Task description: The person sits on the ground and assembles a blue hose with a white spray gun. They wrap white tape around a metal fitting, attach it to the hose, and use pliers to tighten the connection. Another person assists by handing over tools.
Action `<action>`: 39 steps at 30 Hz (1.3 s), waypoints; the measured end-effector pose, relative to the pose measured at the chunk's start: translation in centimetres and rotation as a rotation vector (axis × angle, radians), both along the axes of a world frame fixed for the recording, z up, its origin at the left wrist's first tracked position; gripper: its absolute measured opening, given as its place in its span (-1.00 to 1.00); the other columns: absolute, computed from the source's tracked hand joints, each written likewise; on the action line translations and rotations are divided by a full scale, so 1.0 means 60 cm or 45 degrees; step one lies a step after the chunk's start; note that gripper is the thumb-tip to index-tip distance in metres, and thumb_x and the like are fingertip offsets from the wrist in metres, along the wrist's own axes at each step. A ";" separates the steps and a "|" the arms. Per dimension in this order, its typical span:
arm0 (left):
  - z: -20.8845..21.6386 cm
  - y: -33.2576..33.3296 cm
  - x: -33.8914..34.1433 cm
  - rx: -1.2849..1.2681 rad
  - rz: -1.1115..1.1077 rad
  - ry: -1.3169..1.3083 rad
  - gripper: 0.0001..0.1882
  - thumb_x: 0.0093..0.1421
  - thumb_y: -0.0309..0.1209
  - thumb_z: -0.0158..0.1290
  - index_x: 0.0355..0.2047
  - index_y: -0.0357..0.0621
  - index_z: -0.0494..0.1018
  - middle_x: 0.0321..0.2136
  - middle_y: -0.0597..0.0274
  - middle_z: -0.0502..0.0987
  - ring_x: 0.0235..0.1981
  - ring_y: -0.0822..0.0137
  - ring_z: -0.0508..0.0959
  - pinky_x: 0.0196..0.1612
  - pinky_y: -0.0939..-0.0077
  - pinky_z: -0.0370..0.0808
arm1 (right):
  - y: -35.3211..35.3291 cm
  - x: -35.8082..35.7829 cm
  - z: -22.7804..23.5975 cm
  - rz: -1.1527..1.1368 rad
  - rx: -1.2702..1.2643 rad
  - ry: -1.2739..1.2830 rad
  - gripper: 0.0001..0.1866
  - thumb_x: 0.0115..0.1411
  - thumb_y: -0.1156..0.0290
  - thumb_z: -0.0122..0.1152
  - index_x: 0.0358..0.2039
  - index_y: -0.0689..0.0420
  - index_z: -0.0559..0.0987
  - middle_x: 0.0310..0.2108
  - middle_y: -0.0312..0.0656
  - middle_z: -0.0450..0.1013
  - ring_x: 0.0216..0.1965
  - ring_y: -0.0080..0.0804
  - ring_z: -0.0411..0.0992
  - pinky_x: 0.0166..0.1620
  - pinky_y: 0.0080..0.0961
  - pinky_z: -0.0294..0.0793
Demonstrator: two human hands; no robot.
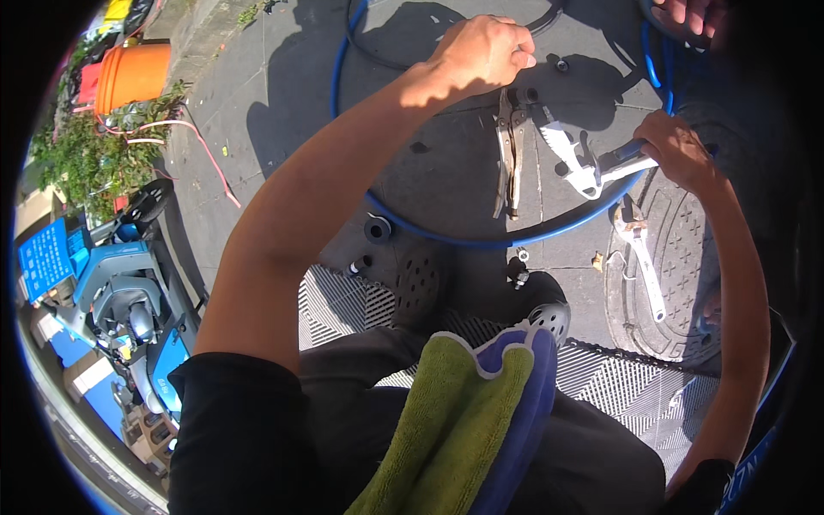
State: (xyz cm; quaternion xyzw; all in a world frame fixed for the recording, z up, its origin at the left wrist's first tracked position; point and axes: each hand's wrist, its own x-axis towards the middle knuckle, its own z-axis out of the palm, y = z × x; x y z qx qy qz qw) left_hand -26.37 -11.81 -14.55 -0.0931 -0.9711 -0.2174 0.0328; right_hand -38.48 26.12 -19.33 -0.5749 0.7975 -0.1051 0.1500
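My right hand (682, 153) is closed round the dark grip of a bright metal hand tool (585, 176) with an angled, jagged-edged head; its exact kind is washed out by glare. Farther left, my left hand (487, 51) hangs over the paving with curled fingers; a thin dark hose (386, 60) runs behind it, and whatever it may hold is hidden. Between the hands lie rusty locking pliers (511, 159). A small metal nut (562, 65) sits beyond them. Nearer my right forearm, an adjustable wrench (641, 257) rests on a round manhole cover (687, 245).
A blue hose (481, 244) loops across the paving. Small metal fittings (518, 273), a black ring (378, 228) and a short dark cylinder (359, 265) lie near my shoes. A green-and-purple towel (463, 412) covers my lap. Another person's hand (691, 14) shows at top right; a blue scooter (129, 300) stands left.
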 end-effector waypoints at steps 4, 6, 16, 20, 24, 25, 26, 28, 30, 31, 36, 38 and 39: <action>0.041 -0.136 0.220 -0.030 0.073 -0.248 -0.86 0.30 -0.39 0.23 -0.21 -0.18 0.68 -0.30 0.12 0.72 -0.34 0.11 0.72 -0.25 0.26 0.62 | -0.050 0.011 0.015 -0.120 -0.199 -0.030 -0.74 0.26 0.64 0.28 -0.04 0.21 0.53 -0.14 0.01 0.45 -0.05 0.06 0.48 0.04 -0.12 0.48; 0.048 -0.174 0.353 -0.037 0.369 -0.739 -0.86 0.28 -0.40 0.25 -0.20 -0.17 0.69 -0.28 0.12 0.73 -0.30 0.14 0.73 -0.22 0.26 0.63 | -0.068 0.013 0.031 -0.154 -0.150 -0.079 -0.76 0.32 0.57 0.26 -0.02 0.21 0.54 -0.13 0.00 0.45 -0.05 0.06 0.48 0.04 -0.14 0.47; -0.070 -0.142 0.780 -0.249 0.412 -1.229 -0.50 0.16 -0.14 0.40 0.01 -0.11 0.53 0.09 0.01 0.55 0.07 -0.13 0.62 0.11 0.01 0.58 | -0.118 0.022 0.011 -0.133 -0.128 0.025 -0.75 0.32 0.49 0.31 0.00 0.16 0.58 -0.13 -0.06 0.51 0.00 0.03 0.50 0.07 -0.17 0.50; -0.054 -0.163 0.762 0.205 0.494 -1.159 -0.60 0.22 -0.33 0.33 -0.04 -0.25 0.48 -0.11 -0.18 0.61 -0.01 -0.14 0.66 0.04 0.01 0.57 | -0.113 0.028 -0.001 -0.238 -0.121 -0.021 -0.76 0.36 0.41 0.29 0.01 0.17 0.59 -0.10 -0.06 0.53 0.04 0.00 0.50 0.10 -0.18 0.49; 0.039 -0.098 0.658 0.419 0.448 -1.139 -0.68 0.26 -0.43 0.27 -0.04 -0.24 0.45 -0.35 -0.04 0.68 -0.29 0.08 0.74 -0.15 0.22 0.61 | -0.125 0.044 0.016 -0.298 0.055 0.036 -0.67 0.47 0.18 0.18 0.10 0.09 0.60 0.07 -0.14 0.56 0.21 -0.10 0.47 0.28 -0.20 0.44; 0.051 -0.076 0.626 0.432 0.420 -1.152 -0.65 0.30 -0.45 0.24 0.04 -0.24 0.45 -0.33 0.00 0.67 -0.30 0.17 0.72 -0.16 0.27 0.61 | -0.116 0.040 0.007 -0.300 0.048 0.076 -0.66 0.48 0.16 0.13 0.11 0.07 0.60 0.09 -0.15 0.55 0.23 -0.13 0.46 0.31 -0.20 0.44; 0.049 -0.054 0.606 0.675 0.452 -1.181 -0.64 0.34 -0.45 0.21 0.09 -0.25 0.43 -0.28 0.05 0.67 -0.28 0.22 0.71 -0.15 0.30 0.61 | -0.109 0.042 0.007 -0.298 0.063 0.097 -0.65 0.49 0.14 0.12 0.12 0.07 0.59 0.09 -0.14 0.55 0.23 -0.13 0.46 0.31 -0.19 0.44; 0.042 -0.016 0.566 1.068 0.527 -1.262 -0.65 0.40 -0.45 0.16 0.14 -0.21 0.41 -0.17 0.14 0.66 -0.24 0.31 0.69 -0.13 0.35 0.62 | -0.097 0.044 0.005 -0.304 0.054 0.120 -0.64 0.51 0.13 0.10 0.14 0.05 0.59 0.09 -0.13 0.55 0.22 -0.11 0.47 0.31 -0.19 0.44; 0.029 0.022 0.538 1.410 0.617 -1.365 -0.69 0.44 -0.45 0.12 0.15 -0.14 0.41 -0.07 0.22 0.64 -0.22 0.38 0.66 -0.11 0.40 0.62 | -0.088 0.045 0.000 -0.299 0.040 0.131 -0.65 0.52 0.14 0.11 0.16 0.04 0.58 0.09 -0.13 0.54 0.21 -0.10 0.48 0.29 -0.20 0.45; 0.023 0.034 0.525 1.444 0.572 -1.396 -0.70 0.45 -0.45 0.11 0.15 -0.14 0.41 -0.06 0.21 0.63 -0.20 0.36 0.67 -0.11 0.39 0.62 | -0.081 0.044 -0.003 -0.313 0.040 0.137 -0.65 0.52 0.14 0.10 0.17 0.04 0.57 0.10 -0.13 0.54 0.22 -0.10 0.48 0.29 -0.19 0.46; 0.012 0.065 0.502 1.700 0.490 -1.540 -0.72 0.47 -0.49 0.04 0.15 -0.15 0.40 -0.02 0.12 0.61 -0.12 0.22 0.72 -0.08 0.33 0.67 | -0.054 0.047 -0.005 -0.325 0.053 0.159 -0.63 0.57 0.10 0.04 0.21 0.00 0.56 0.18 -0.11 0.53 0.22 -0.07 0.50 0.31 -0.20 0.48; 0.010 0.069 0.509 1.744 0.501 -1.575 -0.72 0.46 -0.48 0.05 0.15 -0.17 0.40 -0.01 0.09 0.61 -0.11 0.17 0.72 -0.09 0.29 0.69 | -0.052 0.051 0.001 -0.352 0.086 0.133 -0.61 0.57 0.08 0.03 0.22 -0.01 0.56 0.19 -0.10 0.53 0.21 -0.06 0.50 0.31 -0.20 0.48; 0.008 0.071 0.511 1.766 0.506 -1.590 -0.71 0.46 -0.48 0.05 0.14 -0.18 0.39 -0.01 0.07 0.61 -0.10 0.14 0.73 -0.09 0.28 0.70 | -0.054 0.054 0.007 -0.375 0.113 0.114 -0.61 0.57 0.08 0.03 0.23 -0.01 0.55 0.19 -0.10 0.53 0.21 -0.05 0.51 0.31 -0.20 0.48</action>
